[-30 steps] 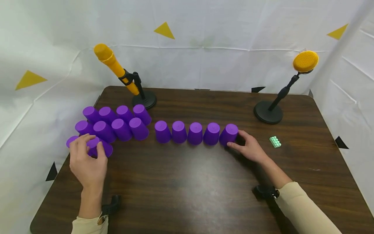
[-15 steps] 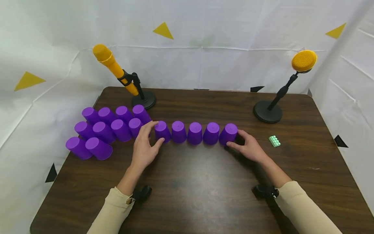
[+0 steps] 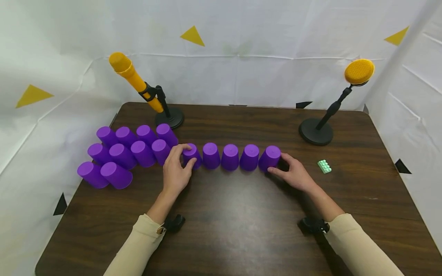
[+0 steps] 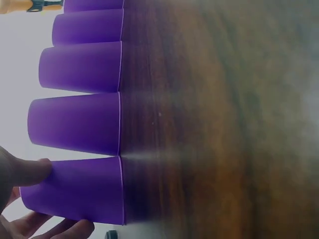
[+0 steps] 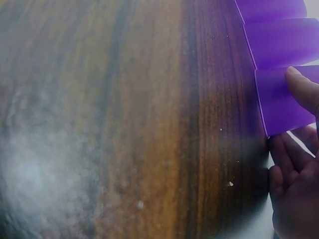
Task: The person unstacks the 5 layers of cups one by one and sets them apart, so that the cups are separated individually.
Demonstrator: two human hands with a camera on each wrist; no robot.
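Observation:
Purple plastic cups stand upside down in a straight row across the middle of the table [image 3: 235,214]. My left hand [image 3: 176,172] holds the leftmost cup [image 3: 190,156] of this row, thumb on its near side and fingers around its far left side. In the left wrist view, the thumb lies on that cup [image 4: 84,191] and the fingertips touch its other side. At the row's other end, my right hand [image 3: 293,174] holds the rightmost cup [image 3: 269,158] between thumb and fingers. Between them stand three more cups, including the middle cup [image 3: 230,158].
More upside-down purple cups [image 3: 123,156] stand in staggered rows on the left. A yellow microphone [image 3: 132,78] on a black stand is behind them. Another yellow round microphone [image 3: 359,72] rises at the back right. A small mint-green toy brick [image 3: 324,166] lies right of my right hand.
My left hand has moved right, from a cup in the near left group to the row's leftmost cup, and now grips it. The right hand has stayed at the rightmost cup.

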